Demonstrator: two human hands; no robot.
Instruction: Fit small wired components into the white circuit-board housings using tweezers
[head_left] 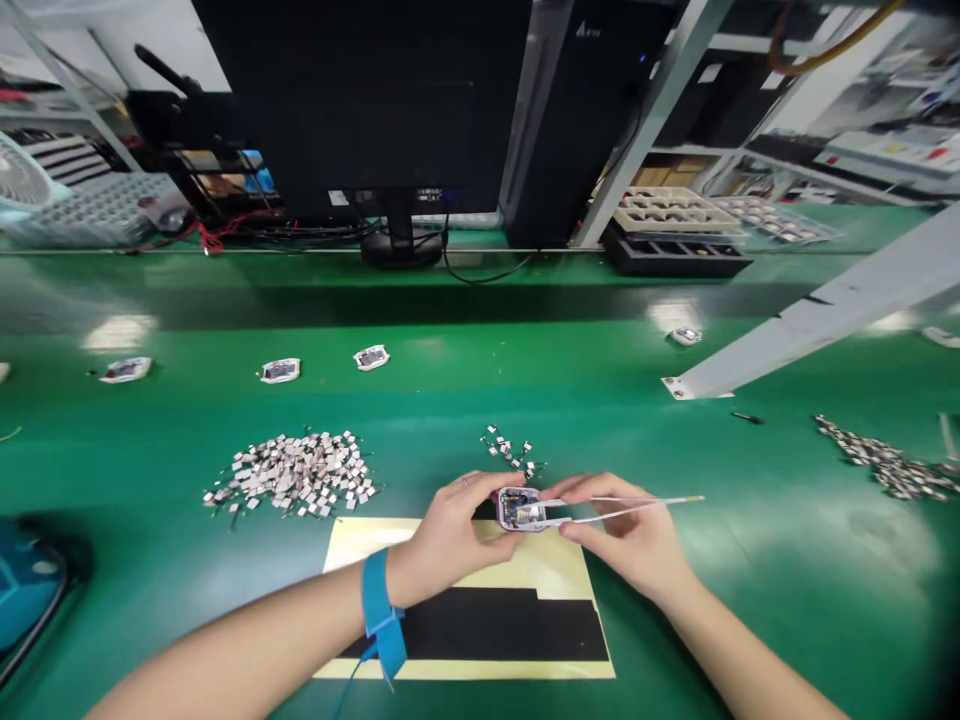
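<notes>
My left hand (463, 525) grips a small rounded device housing (520, 509) by its edges, with the circuit parts inside facing up. Between the fingers and thumb of my right hand (634, 535) is a pair of tweezers (660, 500). Their tips reach over the inside of the housing; whether they pinch a part there I cannot tell. Beneath both hands lies a yellow sheet (559, 570) with a black band (495, 625) across it. A few small square parts with short leads (510, 447) are scattered just beyond the housing.
A large pile of small square parts (296, 475) lies to the left, and another pile (885, 460) far right. Several open housings (280, 371) stand along the bench. A slanted metal post (810, 310) rises at right. Behind are a monitor (360, 100) and stacked trays (675, 215).
</notes>
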